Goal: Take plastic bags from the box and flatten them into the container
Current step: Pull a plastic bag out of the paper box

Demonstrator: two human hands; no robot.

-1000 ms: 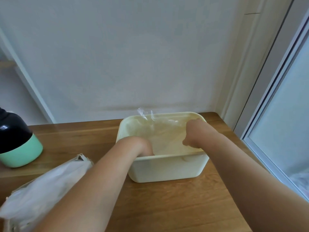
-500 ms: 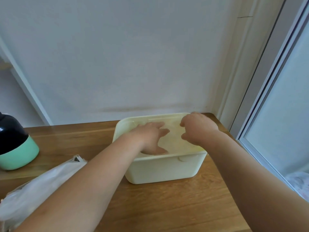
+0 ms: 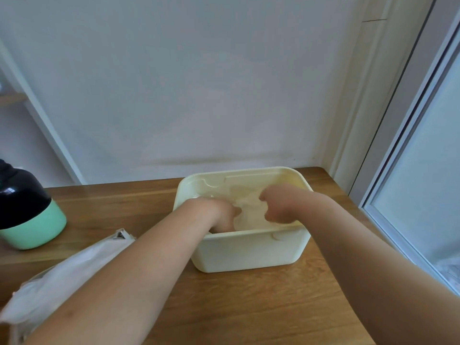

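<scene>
Status: both hands are in the container [image 3: 249, 252], the cream tub on the bench [image 3: 249, 310] near its back right corner.

Plastic bag [image 3: 249, 207] is already inside, lying as a pale crumpled film on the tub floor between the two hands. Not flat yet, creases show in the middle.

Left hand [image 3: 219, 214]: wrist over the near rim, fingers pointing down into the tub, hidden behind the hand and the near wall. Can't tell if they're spread or curled. My read is it's pinning the left part of the bag so it doesn't slide.

Right hand [image 3: 281, 205]: fingers curled under, knuckles up, at the right side of the bag. Looks like it's pinching the film edge, but the film is clear and the view is soft, so contact isn't certain. Pulling right against a pinned left side would make sense for taking the wrinkles out.

Box [image 3: 62, 277] of bags sits at the near left of the bench, partly under the left forearm, within reach for the next pull. Nobody is touching it.

Black and mint bottle [image 3: 27, 212] is at far left, well apart from the work.

Judgement: mid-flatten on this bag. Risk is thin film springing back up once released.
</scene>
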